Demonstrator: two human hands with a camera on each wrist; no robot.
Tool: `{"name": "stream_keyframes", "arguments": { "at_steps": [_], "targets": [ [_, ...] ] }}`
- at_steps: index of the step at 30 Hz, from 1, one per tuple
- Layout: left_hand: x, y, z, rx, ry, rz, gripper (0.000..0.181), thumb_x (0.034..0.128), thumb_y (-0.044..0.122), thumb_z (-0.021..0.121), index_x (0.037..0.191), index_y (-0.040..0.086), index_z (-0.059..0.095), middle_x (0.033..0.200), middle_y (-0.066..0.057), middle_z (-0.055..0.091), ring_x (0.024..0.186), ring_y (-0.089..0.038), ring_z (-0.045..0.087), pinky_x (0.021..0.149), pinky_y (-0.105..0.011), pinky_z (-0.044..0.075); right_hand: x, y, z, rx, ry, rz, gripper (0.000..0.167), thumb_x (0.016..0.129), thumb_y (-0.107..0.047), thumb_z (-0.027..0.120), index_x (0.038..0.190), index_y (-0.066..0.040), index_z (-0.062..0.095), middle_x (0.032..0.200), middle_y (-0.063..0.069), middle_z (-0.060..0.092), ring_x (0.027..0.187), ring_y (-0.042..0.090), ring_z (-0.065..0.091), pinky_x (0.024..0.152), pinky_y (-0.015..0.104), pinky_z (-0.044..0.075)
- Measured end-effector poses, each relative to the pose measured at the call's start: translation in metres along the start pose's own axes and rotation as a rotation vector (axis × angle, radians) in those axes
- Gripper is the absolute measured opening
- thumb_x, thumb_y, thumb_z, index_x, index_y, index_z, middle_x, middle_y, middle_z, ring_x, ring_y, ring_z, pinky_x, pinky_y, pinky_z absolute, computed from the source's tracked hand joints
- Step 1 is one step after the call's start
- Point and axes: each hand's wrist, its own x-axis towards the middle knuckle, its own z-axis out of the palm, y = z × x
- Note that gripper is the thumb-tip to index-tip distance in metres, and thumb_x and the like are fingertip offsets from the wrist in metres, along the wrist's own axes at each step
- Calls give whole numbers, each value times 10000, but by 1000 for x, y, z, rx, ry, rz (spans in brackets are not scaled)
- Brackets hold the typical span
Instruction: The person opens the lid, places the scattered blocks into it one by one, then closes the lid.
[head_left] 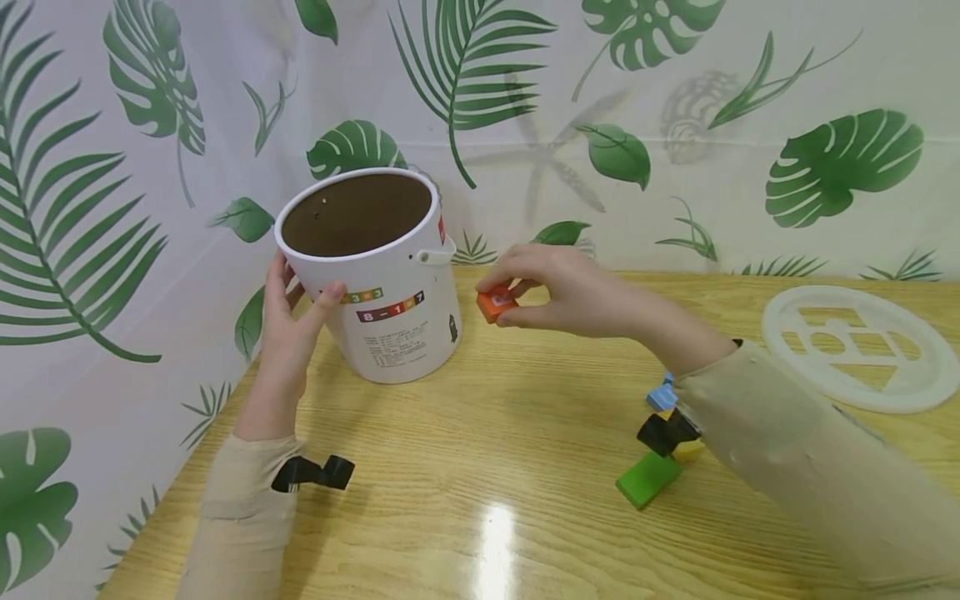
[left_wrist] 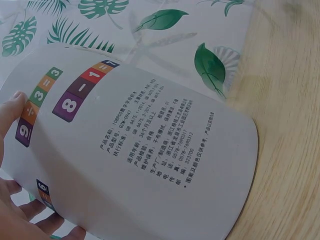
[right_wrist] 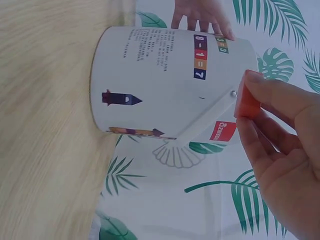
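Tabletop [head_left: 435, 467], left hand [head_left: 288, 325] gripping bucket [head_left: 401, 346], right hand [head_left: 566, 290] pinching red block [head_left: 492, 307]

A wood-grain tabletop [head_left: 450, 467] is backed by a white sheet [head_left: 540, 208] printed with green leaves. At right, a white oval board [head_left: 907, 402] is pierced by cut-outs. Left of it are seen green [head_left: 648, 479] and blue [head_left: 663, 397] blocks, with yellow [head_left: 688, 452] partly hidden.
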Motion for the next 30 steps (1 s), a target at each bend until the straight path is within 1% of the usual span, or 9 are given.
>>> {"name": "stream_keyframes", "arguments": {
  "at_steps": [4, 9, 15, 18, 22, 26, 28, 30],
  "targets": [
    [0, -1, 0, -5, 0, 0, 902, 858, 347, 703, 1530, 333, 102, 1560, 17, 140, 1394, -262, 193, 1100, -524, 237, 14, -3, -1, -18, 48, -28, 307, 825, -81, 751, 1118, -38, 672, 1055, 22, 648, 936, 131, 613, 812, 258, 527],
    [0, -1, 0, -1, 2, -4, 901, 859, 349, 702, 1530, 333, 102, 1561, 14, 140, 1395, -264, 191, 1099, -527, 236, 28, -7, 0, -16, 105, -39, 300, 831, -83, 745, 1118, -33, 671, 1056, 32, 646, 930, 132, 613, 831, 277, 521],
    [0, 0, 0, 6, 5, -3, 896, 862, 353, 699, 1531, 332, 103, 1561, 16, 144, 1394, -266, 194, 1096, -532, 239, 48, -13, -2, 24, 142, 6, 318, 859, -95, 717, 1160, -13, 653, 1090, 41, 632, 1021, 140, 561, 876, 259, 498],
    [0, 0, 1, 6, 5, 3, 894, 863, 348, 698, 1532, 327, 105, 1559, 14, 150, 1392, -265, 201, 1094, -532, 245, 58, -15, -2, 35, 168, 30, 325, 874, -99, 701, 1180, -7, 638, 1094, 48, 622, 1036, 137, 560, 885, 241, 489],
    [1, 0, 1, 11, 5, 3, 899, 864, 352, 695, 1534, 318, 96, 1560, 11, 149, 1392, -266, 202, 1093, -532, 248, 74, -20, 0, 39, 209, 54, 348, 883, -104, 690, 1208, 0, 620, 1113, 58, 606, 1039, 126, 559, 890, 197, 471],
    [1, 0, 0, 11, 4, 5, 896, 867, 355, 690, 1533, 321, 92, 1560, 6, 145, 1391, -270, 199, 1092, -535, 247, 91, -22, 4, 51, 236, 54, 343, 893, -105, 677, 1212, 2, 612, 1120, 56, 601, 1024, 115, 565, 893, 170, 453],
    [0, 0, 0, 9, 1, 7, 890, 868, 353, 688, 1532, 328, 95, 1560, 5, 144, 1390, -273, 198, 1091, -538, 248, 99, -21, 6, 54, 240, 61, 341, 893, -111, 679, 1208, -2, 613, 1110, 54, 600, 1001, 112, 576, 883, 169, 454],
    [0, 0, 0, 8, -1, 5, 889, 868, 354, 688, 1530, 334, 96, 1561, 6, 142, 1391, -273, 197, 1091, -538, 247, 105, -20, 9, 65, 230, 85, 348, 887, -121, 688, 1208, -9, 613, 1103, 47, 594, 982, 107, 586, 862, 167, 463]
  ]
}}
